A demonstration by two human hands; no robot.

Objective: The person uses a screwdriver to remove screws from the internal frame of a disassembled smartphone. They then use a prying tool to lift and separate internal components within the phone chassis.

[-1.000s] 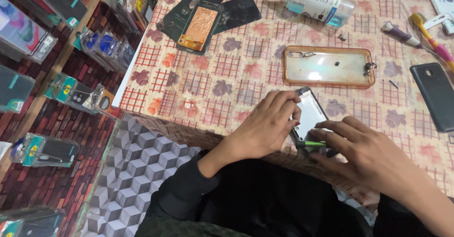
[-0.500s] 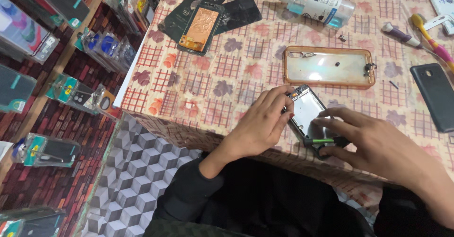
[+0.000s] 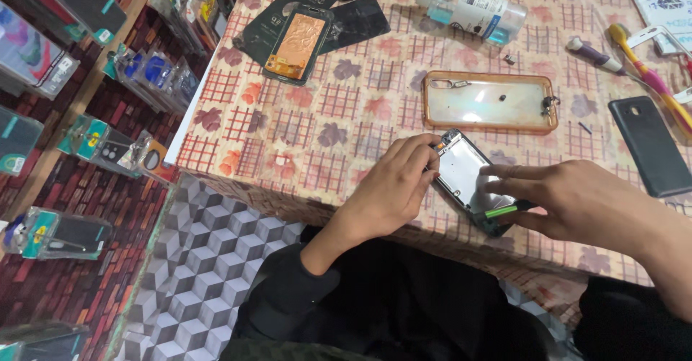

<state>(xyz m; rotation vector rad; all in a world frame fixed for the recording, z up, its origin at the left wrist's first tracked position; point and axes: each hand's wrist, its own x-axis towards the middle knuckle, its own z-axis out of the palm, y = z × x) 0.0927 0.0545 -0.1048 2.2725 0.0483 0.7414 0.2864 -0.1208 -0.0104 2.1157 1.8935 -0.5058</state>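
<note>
The table (image 3: 303,123), covered in a red-and-cream checked cloth with leaf prints, carries everything. Near its front edge lies the opened smartphone with a bare silver inner frame (image 3: 465,174), tilted, its top end toward the left hand. Beyond it, well apart, rests a clear phone case with an orange rim (image 3: 490,101); a black phone back cover (image 3: 650,145) lies to the right, a clear spray bottle with blue liquid (image 3: 468,6) at the far side.

The left hand (image 3: 393,188) has its fingers (image 3: 425,161) pinched closed on the phone's upper corner. The right hand (image 3: 577,202) covers the phone's lower end, fingers curled loosely about a small green-and-black tool (image 3: 504,210) laid against the frame.

Half a second ago the right hand lay further over the phone; now more of the silver frame shows, and the left hand has crept up to the top corner. My reading: the phone is steadied and the tool is working along its lower edge.
</note>
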